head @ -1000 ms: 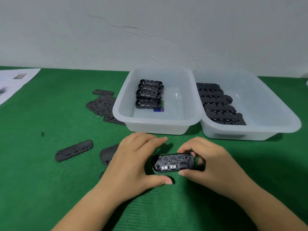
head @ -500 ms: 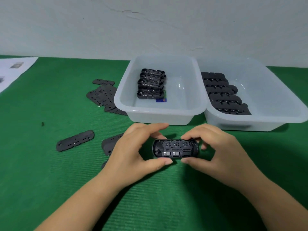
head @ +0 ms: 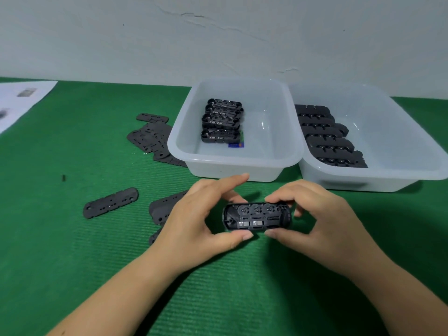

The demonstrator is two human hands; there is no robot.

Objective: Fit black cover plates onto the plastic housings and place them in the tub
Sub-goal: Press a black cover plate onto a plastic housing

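Both hands still pinch the housing (head: 257,216) just above the mat (head: 72,263), in front of the tub (head: 232,166). The left hand (head: 201,221) has its thumb below and forefinger lifted; the right hand (head: 317,219) clamps it as before. Little has changed.

My left hand (head: 194,221) and right hand (head: 322,224) face each other above my bare forearms, thumbs low, fingers curled over the top, both pinching the ends of one black housing (head: 257,216)
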